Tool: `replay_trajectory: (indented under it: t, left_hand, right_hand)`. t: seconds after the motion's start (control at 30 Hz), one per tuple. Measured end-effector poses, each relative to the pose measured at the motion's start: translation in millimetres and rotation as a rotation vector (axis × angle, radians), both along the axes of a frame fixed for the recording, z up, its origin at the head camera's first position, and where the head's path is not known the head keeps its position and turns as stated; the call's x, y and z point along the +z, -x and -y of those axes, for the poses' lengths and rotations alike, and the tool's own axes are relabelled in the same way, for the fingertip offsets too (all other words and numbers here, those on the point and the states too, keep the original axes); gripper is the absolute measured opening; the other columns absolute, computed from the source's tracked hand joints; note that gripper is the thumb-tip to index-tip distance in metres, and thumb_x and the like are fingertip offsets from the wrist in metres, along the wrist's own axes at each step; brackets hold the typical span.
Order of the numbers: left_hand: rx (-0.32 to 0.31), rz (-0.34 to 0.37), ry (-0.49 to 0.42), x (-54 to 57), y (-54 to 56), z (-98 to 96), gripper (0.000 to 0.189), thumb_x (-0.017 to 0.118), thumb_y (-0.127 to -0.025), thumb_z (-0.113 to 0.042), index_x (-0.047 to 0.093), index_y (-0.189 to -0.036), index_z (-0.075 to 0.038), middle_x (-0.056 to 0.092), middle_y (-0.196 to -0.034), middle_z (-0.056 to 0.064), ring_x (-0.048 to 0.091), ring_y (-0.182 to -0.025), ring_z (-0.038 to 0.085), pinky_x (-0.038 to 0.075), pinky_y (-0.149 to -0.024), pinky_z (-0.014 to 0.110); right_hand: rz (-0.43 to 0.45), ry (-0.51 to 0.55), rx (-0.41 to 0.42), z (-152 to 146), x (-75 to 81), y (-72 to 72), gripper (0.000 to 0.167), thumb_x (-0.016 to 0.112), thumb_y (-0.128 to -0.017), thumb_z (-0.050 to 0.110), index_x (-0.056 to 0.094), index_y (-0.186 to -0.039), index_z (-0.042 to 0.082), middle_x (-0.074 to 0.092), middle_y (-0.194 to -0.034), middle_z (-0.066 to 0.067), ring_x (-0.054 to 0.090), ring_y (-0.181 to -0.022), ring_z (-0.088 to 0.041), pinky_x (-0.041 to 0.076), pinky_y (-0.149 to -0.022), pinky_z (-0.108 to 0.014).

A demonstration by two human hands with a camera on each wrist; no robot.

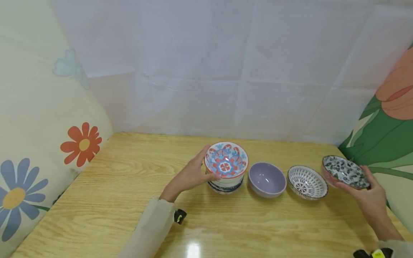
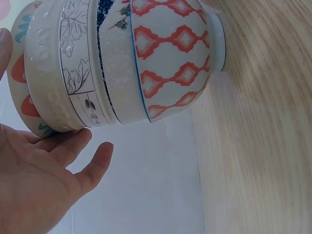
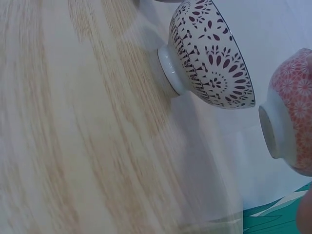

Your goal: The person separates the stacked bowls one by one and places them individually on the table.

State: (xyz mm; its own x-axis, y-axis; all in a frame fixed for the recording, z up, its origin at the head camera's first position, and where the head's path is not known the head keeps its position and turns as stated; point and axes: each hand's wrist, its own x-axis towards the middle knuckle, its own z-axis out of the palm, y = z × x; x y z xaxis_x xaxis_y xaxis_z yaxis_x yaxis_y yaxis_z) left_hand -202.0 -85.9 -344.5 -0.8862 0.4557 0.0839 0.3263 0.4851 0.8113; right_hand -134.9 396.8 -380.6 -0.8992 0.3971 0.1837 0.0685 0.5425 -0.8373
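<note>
Near the middle of the table stands a stack of bowls, topped by a red-and-blue patterned bowl (image 1: pixel 226 160). My left hand (image 1: pixel 191 173) grips that top bowl from the left, thumb at its near rim. Lowest in the stack, in the left wrist view, is a bowl with red diamonds (image 2: pixel 175 56). At the far right my right hand (image 1: pixel 371 197) holds a bowl with a black-and-white inside (image 1: pixel 346 172), tilted. The right wrist view shows its pink flowered outside (image 3: pixel 297 107) and its foot off the table. Left of it sits a white bowl with dark petal marks (image 1: pixel 307 183).
A plain purple bowl (image 1: pixel 267 180) stands between the stack and the petal-marked bowl. The wooden table (image 1: pixel 113 200) runs back to a white cloth (image 1: pixel 193 71). Flower-printed cloths hang at the left (image 1: pixel 38 136) and right (image 1: pixel 393 143).
</note>
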Motion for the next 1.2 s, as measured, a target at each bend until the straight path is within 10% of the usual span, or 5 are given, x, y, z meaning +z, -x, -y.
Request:
replay_trajectory:
  t: [0.17, 0.33, 0.87, 1.2]
  left_hand:
    - [0.003, 0.002, 0.005, 0.0, 0.2, 0.3, 0.109, 0.076, -0.079, -0.042, 0.001, -0.155, -0.015, 0.009, -0.161, 0.008, 0.011, -0.147, 0.027, 0.019, -0.117, 0.052]
    - [0.003, 0.007, 0.003, 0.3, 0.0, 0.4, 0.109, 0.075, -0.079, -0.043, 0.001, -0.155, -0.016, 0.009, -0.161, 0.007, 0.011, -0.147, 0.026, 0.020, -0.117, 0.051]
    - [0.004, 0.001, 0.000, -0.5, -0.6, 0.5, 0.110, 0.076, -0.078, -0.046, 0.002, -0.155, -0.016, 0.010, -0.161, 0.007, 0.012, -0.147, 0.027, 0.019, -0.117, 0.052]
    - [-0.008, -0.006, -0.001, -2.0, 1.0, 1.1, 0.111, 0.074, -0.078, -0.048, 0.001, -0.155, -0.015, 0.006, -0.161, 0.007, 0.010, -0.148, 0.026, 0.018, -0.117, 0.051]
  right_hand:
    - [0.000, 0.003, -0.033, -1.0, -2.5, -0.4, 0.092, 0.068, -0.089, 0.021, 0.003, -0.154, 0.022, -0.005, -0.159, 0.004, -0.003, -0.146, -0.017, 0.002, -0.117, -0.020]
    - [0.006, 0.012, -0.056, -9.9, -9.5, 3.3, 0.091, 0.068, -0.089, 0.021, 0.003, -0.154, 0.022, -0.005, -0.158, 0.007, -0.002, -0.146, -0.013, 0.007, -0.104, 0.001]
    - [0.021, 0.015, -0.088, -21.0, -25.2, 6.7, 0.087, 0.069, -0.088, 0.021, 0.012, -0.154, 0.018, 0.012, -0.158, 0.006, 0.011, -0.141, -0.003, 0.015, -0.097, 0.005]
    - [0.107, -0.005, -0.099, -22.6, -28.7, 10.3, 0.096, 0.069, -0.087, 0.030, 0.002, -0.153, 0.008, -0.001, -0.159, -0.019, 0.000, -0.146, -0.034, 0.005, -0.119, -0.048]
